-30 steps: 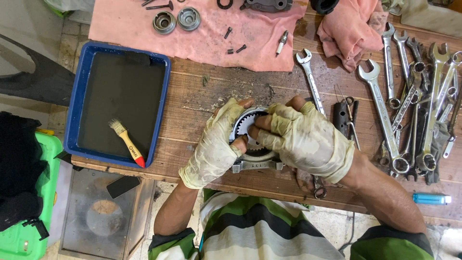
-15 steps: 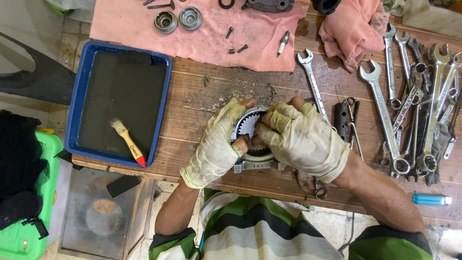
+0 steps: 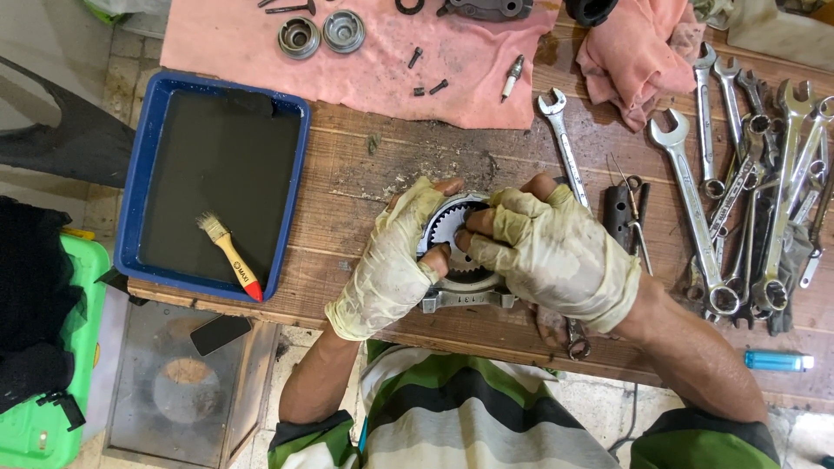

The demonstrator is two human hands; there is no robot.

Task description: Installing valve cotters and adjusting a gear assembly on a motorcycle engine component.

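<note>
Both of my hands wear dirty pale fingerless gloves and meet over a round toothed metal gear part on the wooden table. My left hand wraps the part's left side, thumb on its face. My right hand covers its right side, fingertips pressed on the gear teeth. A grey metal bar-shaped piece lies just below the gear, under my palms. Much of the gear is hidden by my hands.
A blue tray of dark liquid with a yellow-handled brush sits at left. A pink cloth at the back holds two round bearings, bolts and a spark plug. Several spanners lie at right, a blue lighter near the edge.
Almost nothing: my hands stay on the gear, with the fingers shifting only slightly on it.
</note>
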